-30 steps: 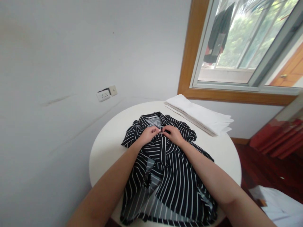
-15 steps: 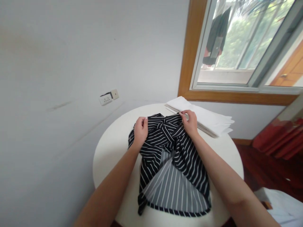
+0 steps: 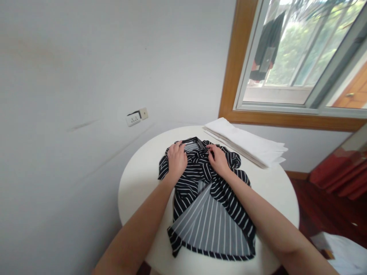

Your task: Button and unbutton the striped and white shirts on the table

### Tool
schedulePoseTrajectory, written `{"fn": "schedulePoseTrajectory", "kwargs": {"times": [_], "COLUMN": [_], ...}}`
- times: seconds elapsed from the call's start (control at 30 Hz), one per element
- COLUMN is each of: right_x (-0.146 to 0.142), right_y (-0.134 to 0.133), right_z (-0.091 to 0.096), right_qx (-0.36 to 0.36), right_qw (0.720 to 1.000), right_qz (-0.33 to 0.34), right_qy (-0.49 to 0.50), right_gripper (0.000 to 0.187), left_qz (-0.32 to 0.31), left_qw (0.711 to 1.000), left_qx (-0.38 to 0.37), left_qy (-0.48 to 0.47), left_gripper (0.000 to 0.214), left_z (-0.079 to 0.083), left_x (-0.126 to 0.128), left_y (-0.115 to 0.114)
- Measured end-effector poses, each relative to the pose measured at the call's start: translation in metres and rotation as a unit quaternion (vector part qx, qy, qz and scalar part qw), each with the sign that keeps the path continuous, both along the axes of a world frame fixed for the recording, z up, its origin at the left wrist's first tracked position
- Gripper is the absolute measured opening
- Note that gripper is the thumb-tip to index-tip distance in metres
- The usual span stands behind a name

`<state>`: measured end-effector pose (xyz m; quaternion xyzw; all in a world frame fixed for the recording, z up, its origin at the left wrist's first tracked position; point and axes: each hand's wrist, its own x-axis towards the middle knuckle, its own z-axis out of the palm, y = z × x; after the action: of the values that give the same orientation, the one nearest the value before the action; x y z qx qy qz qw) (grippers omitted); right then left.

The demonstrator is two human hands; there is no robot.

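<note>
A black shirt with white stripes (image 3: 209,214) lies on a round white table (image 3: 137,179), collar at the far end and its front falling open near me to show the grey inside. My left hand (image 3: 177,159) lies flat on the shirt's left shoulder by the collar, fingers stretched out. My right hand (image 3: 219,160) rests on the right side of the collar, fingers bent down onto the cloth; whether it pinches the fabric I cannot make out.
A stack of folded white cloth (image 3: 246,143) lies at the table's far right edge under the wood-framed window (image 3: 286,61). A wall socket (image 3: 137,116) sits on the white wall at left. Red wooden floor (image 3: 321,214) shows at right.
Both hands let the shirt's shoulders down onto the table and came closer together at the collar. The shirt now lies flatter, with the collar spread at the far end.
</note>
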<state>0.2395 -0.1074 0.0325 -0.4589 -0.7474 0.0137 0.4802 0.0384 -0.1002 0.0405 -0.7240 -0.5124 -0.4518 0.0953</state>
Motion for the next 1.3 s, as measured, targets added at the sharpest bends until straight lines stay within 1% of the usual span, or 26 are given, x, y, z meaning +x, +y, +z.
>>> {"fn": "schedulePoseTrajectory", "kwargs": {"times": [0.07, 0.13, 0.2, 0.27, 0.33, 0.43, 0.47, 0.53, 0.63, 0.7, 0.83, 0.97, 1.1, 1.3], "right_x": [-0.004, -0.007, -0.01, -0.011, -0.01, -0.006, -0.005, -0.004, -0.004, -0.004, -0.006, -0.009, -0.011, -0.009], "right_y": [-0.001, -0.001, 0.001, 0.005, 0.008, 0.011, 0.012, 0.011, 0.012, 0.012, 0.012, 0.011, 0.011, 0.011], "right_z": [-0.009, -0.015, -0.02, -0.024, -0.026, -0.026, -0.026, -0.026, -0.028, -0.029, -0.03, -0.03, -0.031, -0.033], "right_qx": [-0.008, -0.009, -0.01, -0.019, -0.026, -0.018, -0.019, -0.043, -0.092, -0.101, -0.096, -0.073, -0.056, -0.053], "right_qw": [0.999, 0.998, 0.997, 0.997, 0.998, 0.999, 0.997, 0.99, 0.978, 0.975, 0.979, 0.988, 0.993, 0.994], "right_qz": [0.002, -0.017, -0.044, -0.055, -0.04, 0.019, 0.042, 0.083, 0.111, 0.115, 0.109, 0.073, 0.045, 0.053], "right_qy": [-0.04, -0.061, -0.066, -0.059, -0.036, 0.036, 0.064, 0.108, 0.149, 0.16, 0.147, 0.113, 0.089, 0.083], "right_gripper": [0.029, 0.029, 0.029, 0.023, 0.018, 0.019, 0.02, 0.022, 0.024, 0.024, 0.025, 0.024, 0.023, 0.022], "left_qz": [-0.061, -0.128, -0.171, -0.193, -0.199, -0.208, -0.216, -0.237, -0.261, -0.271, -0.285, -0.284, -0.29, -0.277], "left_qw": [0.997, 0.99, 0.982, 0.977, 0.974, 0.971, 0.968, 0.962, 0.951, 0.945, 0.939, 0.937, 0.937, 0.939], "left_qx": [0.008, 0.002, -0.018, -0.047, -0.08, -0.115, -0.123, -0.135, -0.16, -0.172, -0.178, -0.188, -0.175, -0.174], "left_qy": [0.035, 0.061, 0.075, 0.08, 0.07, 0.032, 0.017, -0.016, -0.054, -0.066, -0.074, -0.078, -0.086, -0.104], "left_gripper": [0.037, 0.041, 0.042, 0.044, 0.045, 0.044, 0.043, 0.041, 0.033, 0.028, 0.029, 0.025, 0.023, 0.021], "left_z": [0.003, 0.004, 0.0, -0.01, -0.021, -0.033, -0.035, -0.037, -0.035, -0.034, -0.033, -0.032, -0.034, -0.034], "left_x": [0.01, 0.019, 0.024, 0.025, 0.023, 0.018, 0.018, 0.017, 0.019, 0.02, 0.02, 0.019, 0.02, 0.019], "left_y": [-0.008, -0.011, -0.01, -0.003, 0.006, 0.018, 0.02, 0.024, 0.025, 0.024, 0.024, 0.025, 0.027, 0.027]}}
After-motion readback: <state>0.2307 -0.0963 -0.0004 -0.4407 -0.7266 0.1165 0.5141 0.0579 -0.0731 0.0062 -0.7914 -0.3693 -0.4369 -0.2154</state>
